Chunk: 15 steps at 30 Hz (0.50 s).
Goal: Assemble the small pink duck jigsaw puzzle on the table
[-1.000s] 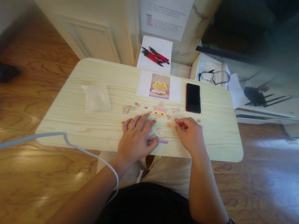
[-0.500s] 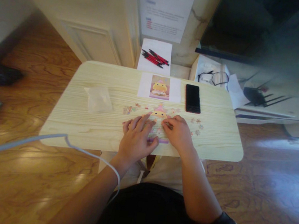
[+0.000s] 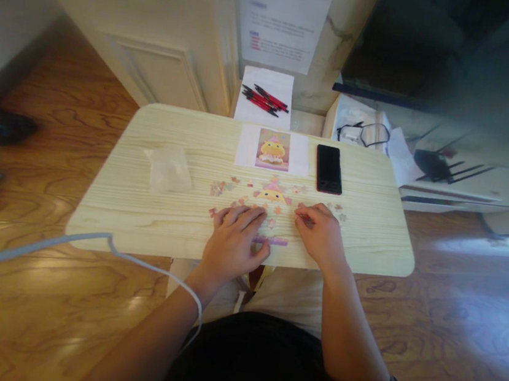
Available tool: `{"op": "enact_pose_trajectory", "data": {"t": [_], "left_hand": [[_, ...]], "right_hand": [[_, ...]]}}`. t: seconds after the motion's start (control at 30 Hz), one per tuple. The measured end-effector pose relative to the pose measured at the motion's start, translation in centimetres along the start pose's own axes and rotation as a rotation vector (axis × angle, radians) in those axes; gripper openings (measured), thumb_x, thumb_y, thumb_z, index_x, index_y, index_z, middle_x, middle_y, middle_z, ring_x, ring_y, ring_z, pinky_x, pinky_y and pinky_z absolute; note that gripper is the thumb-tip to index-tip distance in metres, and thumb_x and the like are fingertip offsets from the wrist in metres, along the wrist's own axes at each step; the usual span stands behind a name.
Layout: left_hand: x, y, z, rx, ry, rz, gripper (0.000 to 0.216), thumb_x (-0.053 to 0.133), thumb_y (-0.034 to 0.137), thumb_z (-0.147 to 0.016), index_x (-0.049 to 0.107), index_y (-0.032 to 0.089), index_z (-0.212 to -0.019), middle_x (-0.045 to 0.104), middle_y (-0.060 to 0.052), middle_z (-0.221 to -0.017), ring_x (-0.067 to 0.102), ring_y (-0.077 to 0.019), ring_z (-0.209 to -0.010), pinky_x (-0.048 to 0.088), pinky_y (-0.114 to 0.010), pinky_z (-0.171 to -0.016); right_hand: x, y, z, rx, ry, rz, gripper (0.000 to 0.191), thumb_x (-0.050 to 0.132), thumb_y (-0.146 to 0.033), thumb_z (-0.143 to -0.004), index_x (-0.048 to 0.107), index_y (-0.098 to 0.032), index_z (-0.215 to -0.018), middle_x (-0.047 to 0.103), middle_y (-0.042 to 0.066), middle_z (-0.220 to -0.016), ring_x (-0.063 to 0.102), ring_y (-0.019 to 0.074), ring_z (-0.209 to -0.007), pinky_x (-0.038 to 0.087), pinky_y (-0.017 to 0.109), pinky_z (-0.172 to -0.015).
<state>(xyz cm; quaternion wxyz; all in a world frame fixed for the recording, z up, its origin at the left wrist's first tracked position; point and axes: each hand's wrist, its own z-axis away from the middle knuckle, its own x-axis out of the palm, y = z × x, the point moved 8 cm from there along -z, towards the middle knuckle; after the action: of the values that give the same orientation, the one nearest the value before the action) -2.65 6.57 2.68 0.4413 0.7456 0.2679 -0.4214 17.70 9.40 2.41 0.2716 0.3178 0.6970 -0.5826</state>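
On the table, a partly joined jigsaw puzzle [image 3: 272, 194] shows a yellow cartoon face with a pink hat. A purple joined strip [image 3: 276, 242] lies below it, nearer to me. My left hand [image 3: 235, 234] rests palm down over loose pieces to the left, fingers stretched out, thumb apart beside the strip; it hides some of the pieces. To the right of the face, my right hand [image 3: 319, 229] is closed in a pinch at the tabletop. A small puzzle piece [image 3: 300, 205] shows at its fingertips, partly hidden. More loose pieces [image 3: 222, 187] lie at the left.
Behind the puzzle lies a sheet with a printed picture [image 3: 273, 149], and a black phone [image 3: 329, 169] is to its right. A translucent bag [image 3: 170, 169] sits on the left. Red pens [image 3: 265, 100] lie on white paper beyond the table [image 3: 114, 198]. A pale cable [image 3: 144, 258] runs to my left wrist.
My right hand has moved to the right, away from the middle of the puzzle, still pinched. The face and loose pieces now show more fully. My left hand has barely moved.
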Motion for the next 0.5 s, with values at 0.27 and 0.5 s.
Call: {"op": "enact_pose_trajectory", "data": {"t": [0.27, 0.5], "left_hand": [[0.2, 0.0, -0.2, -0.017, -0.024, -0.027, 0.054, 0.064, 0.042, -0.090, 0.062, 0.028, -0.142, 0.065, -0.005, -0.147, 0.052, -0.0377, -0.137, 0.031, -0.061, -0.115], [0.1, 0.1, -0.2, -0.039, -0.022, -0.021, 0.055, 0.064, 0.041, -0.090, 0.062, 0.029, -0.143, 0.065, -0.005, -0.147, 0.052, -0.0374, -0.137, 0.032, -0.060, -0.116]], "right_hand": [[1.7, -2.9, 0.1, -0.179, -0.094, 0.118, 0.030, 0.063, -0.020, -0.097, 0.079, -0.030, -0.120, 0.063, 0.009, -0.109, 0.059, 0.0278, -0.108, 0.052, 0.047, -0.099], [2.4, -3.2, 0.0, -0.178, -0.122, 0.152, 0.031, 0.063, -0.018, -0.095, 0.081, -0.032, -0.117, 0.061, 0.009, -0.110, 0.056, 0.0282, -0.107, 0.049, 0.048, -0.098]]}}
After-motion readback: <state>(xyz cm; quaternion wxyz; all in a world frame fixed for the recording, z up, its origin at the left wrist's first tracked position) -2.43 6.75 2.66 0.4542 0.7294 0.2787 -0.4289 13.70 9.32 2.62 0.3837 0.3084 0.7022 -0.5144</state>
